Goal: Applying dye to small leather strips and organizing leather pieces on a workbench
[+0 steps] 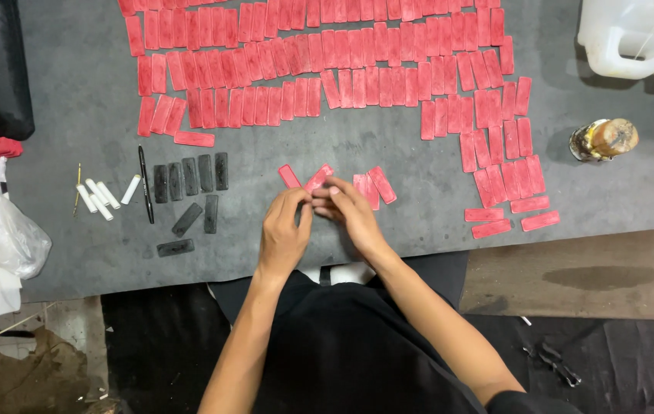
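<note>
Both hands [319,218] pinch a flat red slab [319,178] (matte, oblong).

Both hands [319,218] on red strip [319,178]

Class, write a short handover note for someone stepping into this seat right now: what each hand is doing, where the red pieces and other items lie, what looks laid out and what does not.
Left hand and right hand: fingertips together over one red piece at the near edge of the grey mat.
Laid out: rows of red pieces across the top and down the right side.
Not in rows: loose red pieces by the hands, three flat ones at lower right.
Left side: black pieces, white sticks, a black pen.
Right: small jar, white jug.
</note>
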